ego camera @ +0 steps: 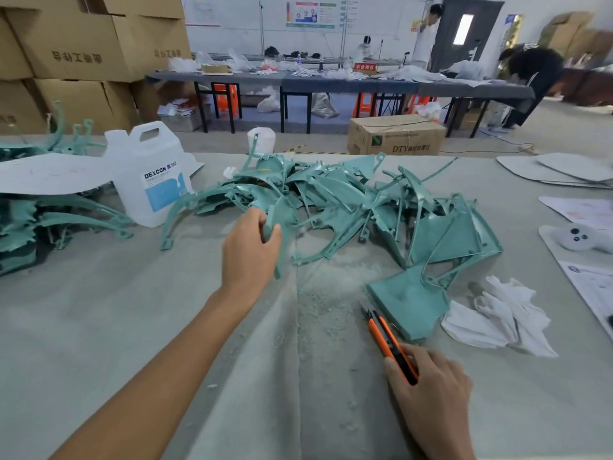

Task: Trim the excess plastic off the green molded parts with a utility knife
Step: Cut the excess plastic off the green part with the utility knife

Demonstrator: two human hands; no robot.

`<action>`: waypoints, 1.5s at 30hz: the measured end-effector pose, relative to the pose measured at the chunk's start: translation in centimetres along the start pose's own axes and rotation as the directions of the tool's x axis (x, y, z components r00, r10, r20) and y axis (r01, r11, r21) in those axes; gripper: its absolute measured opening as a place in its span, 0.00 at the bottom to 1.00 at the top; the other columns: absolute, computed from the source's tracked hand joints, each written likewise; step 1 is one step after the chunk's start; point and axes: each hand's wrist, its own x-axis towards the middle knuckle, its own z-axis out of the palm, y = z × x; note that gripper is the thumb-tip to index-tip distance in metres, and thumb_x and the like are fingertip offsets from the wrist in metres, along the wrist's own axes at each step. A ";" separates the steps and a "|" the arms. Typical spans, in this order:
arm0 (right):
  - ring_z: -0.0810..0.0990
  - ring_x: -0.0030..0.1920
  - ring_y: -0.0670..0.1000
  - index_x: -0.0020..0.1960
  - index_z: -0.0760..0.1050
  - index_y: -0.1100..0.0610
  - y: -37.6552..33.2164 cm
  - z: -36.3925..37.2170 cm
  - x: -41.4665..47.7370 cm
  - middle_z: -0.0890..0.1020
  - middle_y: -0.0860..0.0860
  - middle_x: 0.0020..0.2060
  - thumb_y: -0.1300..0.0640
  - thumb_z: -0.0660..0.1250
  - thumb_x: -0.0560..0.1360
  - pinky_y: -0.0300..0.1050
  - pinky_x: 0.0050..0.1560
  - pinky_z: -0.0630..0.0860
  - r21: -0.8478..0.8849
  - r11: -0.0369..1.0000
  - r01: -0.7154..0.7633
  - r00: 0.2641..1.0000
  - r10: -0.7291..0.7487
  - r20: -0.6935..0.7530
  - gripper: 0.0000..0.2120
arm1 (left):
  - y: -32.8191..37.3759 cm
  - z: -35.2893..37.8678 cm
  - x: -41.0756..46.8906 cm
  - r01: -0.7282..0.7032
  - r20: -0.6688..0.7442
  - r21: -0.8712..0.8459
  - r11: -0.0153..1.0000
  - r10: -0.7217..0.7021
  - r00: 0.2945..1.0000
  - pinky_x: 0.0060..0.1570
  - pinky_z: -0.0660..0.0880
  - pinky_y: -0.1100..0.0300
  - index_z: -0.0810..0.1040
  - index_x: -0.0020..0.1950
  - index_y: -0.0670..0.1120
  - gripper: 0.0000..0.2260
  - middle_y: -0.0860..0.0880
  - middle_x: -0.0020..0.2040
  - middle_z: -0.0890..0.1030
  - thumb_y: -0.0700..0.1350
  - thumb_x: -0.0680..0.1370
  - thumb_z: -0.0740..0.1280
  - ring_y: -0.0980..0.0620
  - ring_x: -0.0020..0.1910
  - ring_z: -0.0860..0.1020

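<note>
A curved green part is held just left of the frame's centre, at the near edge of the pile spread across the middle. It is gripped by the left hand, with the fingers curled round its narrow end. The part is judged light and thin, stiff yet springy, with sharp flash along its edges; a hold on a thicker rib near the cut would likely steady it. The knife is clasped in the right hand at lower right, its blade seemingly out, beside a flat panel. Shavings are scattered between. A jug stands at left.
</note>
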 end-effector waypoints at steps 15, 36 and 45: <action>0.79 0.50 0.66 0.53 0.84 0.53 0.3 -0.2 0.1 0.83 0.58 0.45 0.55 0.79 0.68 0.61 0.58 0.71 0.075 0.997 -0.005 1.000 0.006 -0.012 0.14 | -10.6 -10.1 -11.2 0.142 -0.033 0.002 0.990 -0.141 0.989 0.49 0.76 0.46 0.75 0.56 0.50 0.11 0.51 0.51 0.77 0.49 0.85 0.54 0.46 0.47 0.79; 0.76 0.46 0.54 0.55 0.77 0.44 0.4 -1.3 -0.4 0.77 0.49 0.46 0.42 0.71 0.72 0.51 0.53 0.70 0.377 0.919 -0.116 0.991 0.130 -0.010 0.13 | -8.1 -8.7 -13.5 0.366 0.185 -0.262 0.893 -0.326 0.927 0.40 0.78 0.60 0.68 0.62 0.63 0.19 0.56 0.44 0.82 0.52 0.76 0.73 0.59 0.41 0.82; 0.81 0.35 0.39 0.53 0.71 0.32 -3.4 -2.7 -3.2 0.85 0.42 0.39 0.53 0.76 0.72 0.28 0.37 0.72 0.480 0.877 -0.031 0.983 -0.059 0.172 0.21 | -7.9 -4.9 -14.9 0.320 0.313 -0.159 0.934 -0.260 0.914 0.27 0.64 0.65 0.72 0.36 0.51 0.14 0.56 0.26 0.72 0.52 0.80 0.66 0.59 0.26 0.70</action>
